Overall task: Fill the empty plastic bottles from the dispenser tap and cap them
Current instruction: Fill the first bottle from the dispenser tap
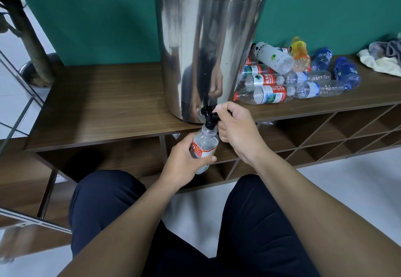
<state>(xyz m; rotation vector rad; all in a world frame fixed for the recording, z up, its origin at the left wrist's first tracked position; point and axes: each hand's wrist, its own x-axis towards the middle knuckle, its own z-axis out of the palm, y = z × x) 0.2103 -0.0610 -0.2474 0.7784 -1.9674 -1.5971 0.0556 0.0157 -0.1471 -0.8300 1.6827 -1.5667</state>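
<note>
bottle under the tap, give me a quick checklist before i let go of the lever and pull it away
1. Mouth of the clear plastic bottle with the red and white label sits right under the black tap spout: ok.
2. Left hand grips the bottle body: ok.
3. Right hand holds the black tap lever: ok.
4. Water level in the bottle: cannot tell.
5. Flow stopped: cannot tell.
6. Cap for this bottle within reach: cannot tell, none visible.
</note>
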